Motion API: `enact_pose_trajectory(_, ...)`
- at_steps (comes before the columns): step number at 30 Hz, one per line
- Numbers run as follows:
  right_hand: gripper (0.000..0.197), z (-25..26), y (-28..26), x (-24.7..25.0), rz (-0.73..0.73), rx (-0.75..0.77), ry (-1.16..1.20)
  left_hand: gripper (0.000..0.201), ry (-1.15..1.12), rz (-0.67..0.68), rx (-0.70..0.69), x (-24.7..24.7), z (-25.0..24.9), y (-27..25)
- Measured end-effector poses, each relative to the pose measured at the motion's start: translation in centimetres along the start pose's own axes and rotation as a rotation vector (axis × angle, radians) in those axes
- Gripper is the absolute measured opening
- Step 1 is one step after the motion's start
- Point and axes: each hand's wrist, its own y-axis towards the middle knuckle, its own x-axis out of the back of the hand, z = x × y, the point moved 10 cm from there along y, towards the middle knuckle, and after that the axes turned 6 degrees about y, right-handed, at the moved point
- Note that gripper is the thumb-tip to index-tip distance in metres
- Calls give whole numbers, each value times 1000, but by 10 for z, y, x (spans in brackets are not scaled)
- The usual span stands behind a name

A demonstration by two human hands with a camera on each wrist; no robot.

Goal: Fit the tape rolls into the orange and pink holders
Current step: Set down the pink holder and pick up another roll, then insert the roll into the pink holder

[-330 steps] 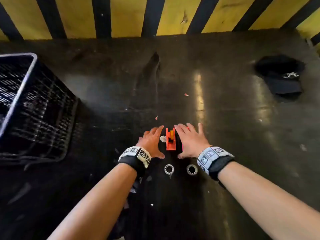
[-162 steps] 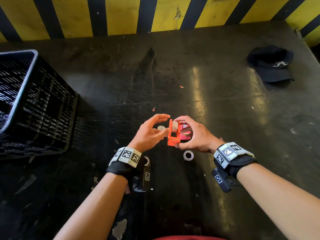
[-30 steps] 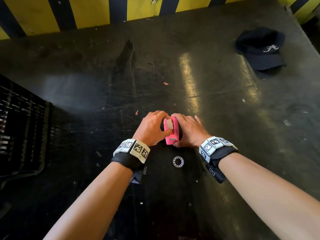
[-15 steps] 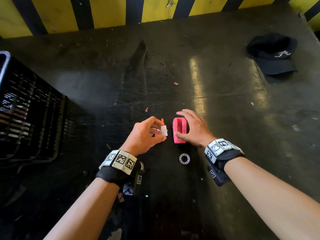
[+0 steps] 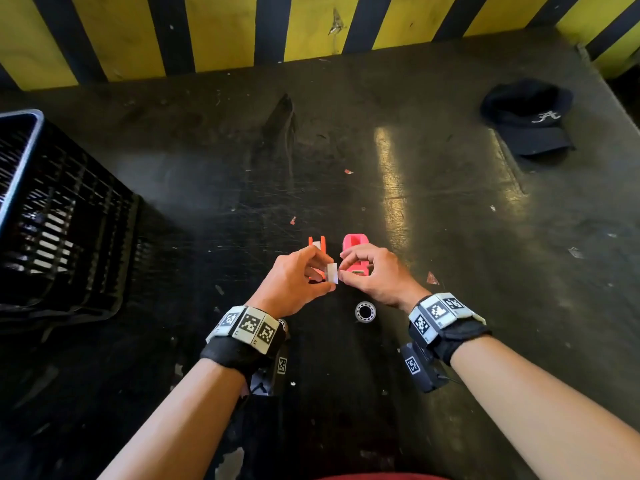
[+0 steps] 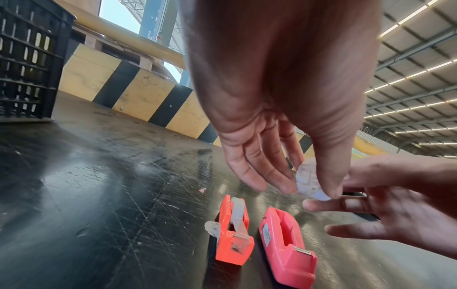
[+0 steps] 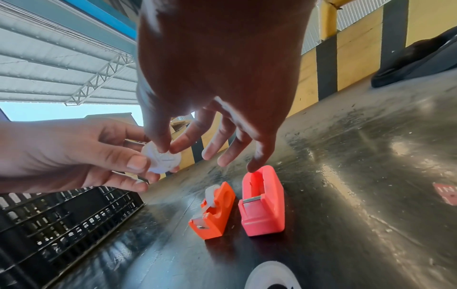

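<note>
The orange holder [image 5: 317, 243] stands on the black table with a tape roll seated in it. Just to its right stands the pink holder [image 5: 354, 242] [image 7: 262, 201], its slot bare. Above and in front of the two holders, my left hand [image 5: 327, 276] pinches a small white round tape hub [image 5: 331, 273] [image 7: 162, 160] [image 6: 309, 181]. My right hand [image 5: 343, 271] pinches the same hub with thumb and index finger, its other fingers spread. A loose clear tape roll [image 5: 365, 311] lies flat on the table between my wrists.
A black slatted crate [image 5: 52, 216] stands at the left. A black cap [image 5: 530, 123] lies at the far right. A yellow and black striped wall [image 5: 225, 29] closes the far edge. A red scrap [image 5: 432, 278] lies right of my right hand.
My right hand has let go of the pink holder and come over to the white hub in my left hand. Both hands now meet in front of the holders.
</note>
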Motion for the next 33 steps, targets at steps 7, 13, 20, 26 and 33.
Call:
enact_pose_trajectory(7,15,-4,-8,-7,47,3,-14,43,5,9,-7,-7,-5,-12)
enact_pose_trajectory(13,14,-10,-13,-13,85,-24,9,43,-7,19,-15,-12,-9,-19)
enact_pose_trajectory(20,7,-33,-16,13,54,-92,-19,40,82,-1,29,-21,13,-15)
enact_pose_trajectory(26,17,-55,-17,28,56,-208,-82,39,525,186,106,-79,38,-17)
enact_pose_trajectory(33,23,-67,-21,37,42,-259,-122,60,687,203,-57,-107,11,4)
